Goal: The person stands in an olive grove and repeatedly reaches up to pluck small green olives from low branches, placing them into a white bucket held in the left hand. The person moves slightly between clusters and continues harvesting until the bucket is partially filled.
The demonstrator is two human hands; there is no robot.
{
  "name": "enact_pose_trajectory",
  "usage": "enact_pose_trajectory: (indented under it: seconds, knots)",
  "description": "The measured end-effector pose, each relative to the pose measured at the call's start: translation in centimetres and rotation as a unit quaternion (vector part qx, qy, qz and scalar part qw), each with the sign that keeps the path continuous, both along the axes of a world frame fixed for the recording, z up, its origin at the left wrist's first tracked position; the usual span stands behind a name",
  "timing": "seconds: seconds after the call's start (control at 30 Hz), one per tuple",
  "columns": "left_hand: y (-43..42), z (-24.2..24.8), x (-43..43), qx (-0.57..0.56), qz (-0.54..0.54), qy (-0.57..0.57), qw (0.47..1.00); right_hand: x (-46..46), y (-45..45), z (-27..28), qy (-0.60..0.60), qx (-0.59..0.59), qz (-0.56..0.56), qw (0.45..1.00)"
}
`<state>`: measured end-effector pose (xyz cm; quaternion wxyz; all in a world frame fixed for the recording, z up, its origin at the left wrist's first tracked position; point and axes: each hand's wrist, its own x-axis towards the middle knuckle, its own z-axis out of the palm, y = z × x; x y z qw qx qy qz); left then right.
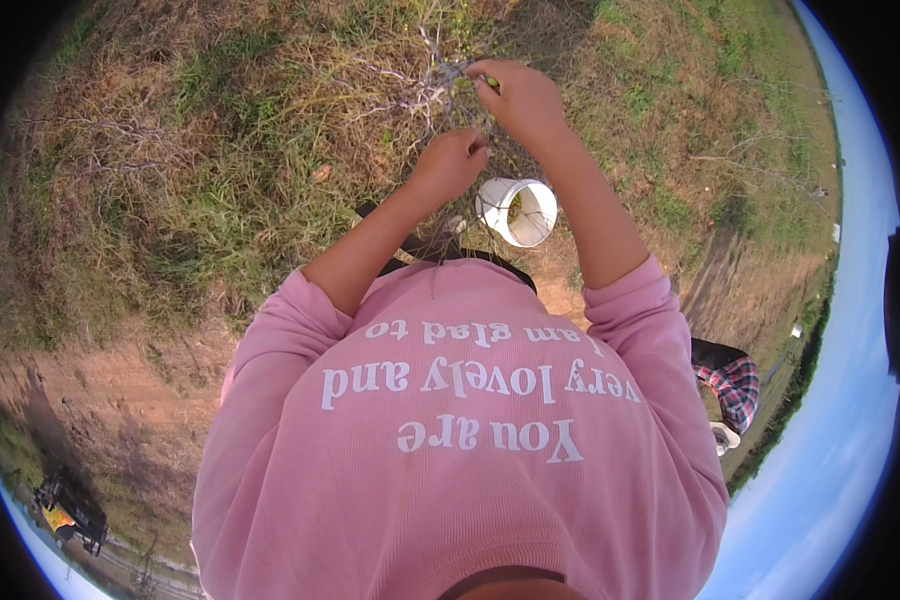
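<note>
My right hand [523, 103] is curled at a thorny-looking, mostly leafless shrub [427, 90], with a small green fruit [493, 82] between thumb and fingers. Just left of those fingertips, another green fruit [461, 82] shows among the pale branches. Lower and to the left, my left hand [450, 161] is bent inward, fingers curled near the thin twigs. Whether it grips a twig is hidden. Below my hands a white plastic bucket [495, 201] leans with its mouth towards me. Small green and yellowish fruits [516, 206] lie inside it, and thin twigs cross in front of its side.
Dry and green grass [240, 180] surrounds the shrub. Bare branches [765, 157] of another shrub stand at right. A person in a plaid shirt [739, 390] is bent over behind my right arm. A dark vehicle [75, 514] is far behind at lower left, beyond bare soil [127, 394].
</note>
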<state>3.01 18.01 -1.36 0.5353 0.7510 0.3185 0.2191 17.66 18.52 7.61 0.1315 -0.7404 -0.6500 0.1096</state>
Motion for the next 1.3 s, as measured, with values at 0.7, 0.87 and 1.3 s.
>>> enact_pose_trajectory:
  seconds: [0.7,0.87,1.3]
  knots:
    - [0.2,0.4,0.0,-0.009,0.001,0.012,1.000,-2.2,2.4,-0.1,-0.174,-0.002,0.058,0.983]
    - [0.2,0.8,-0.1,-0.003,0.001,0.013,1.000,-2.6,1.9,-0.6,-0.185,0.059,0.075,0.978]
    - [-0.2,0.4,-0.4,-0.008,0.000,0.001,1.000,-2.4,1.7,-1.5,-0.161,0.124,0.079,0.976]
